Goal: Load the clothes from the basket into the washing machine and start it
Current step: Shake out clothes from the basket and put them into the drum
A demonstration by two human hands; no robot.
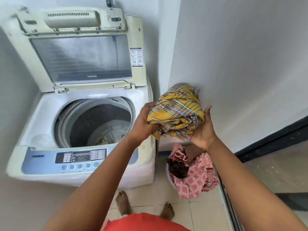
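Cloth, a yellow plaid bundle (pixel 176 112) with frayed fringe, sits bunched between both hands just right of the washing machine (pixel 80 117) and above the basket (pixel 168 172). The wad is roughly as wide as it is tall; its longer run goes from a low left corner by the left wrist up toward a peak at the upper right, close to the white wall (pixel 233 64). A loose yellow tail droops from its lower left edge.

The left hand (pixel 143 124) grips the bundle's left side, fingers curled into the fabric and hidden in its folds. The right hand (pixel 202 130) supports it from the right and below, palm turned up and toward the cloth, thumb raised along the right edge, fingers tucked under the fabric so that I cannot tell how far they curl.

The machine is a top-loader with its lid (pixel 80 57) standing open and tilted back against the wall. Its drum (pixel 100 124) faces upward, and a small pale scrap lies at the bottom. The control panel (pixel 80 158) runs along the near edge, with a row of round buttons beneath the display.

The basket stands on the tiled floor (pixel 205 212) beside the machine's right front corner, heaped with pink patterned clothes (pixel 193 179) and a dark checked piece (pixel 177 169). Bare feet show on the tiles below.
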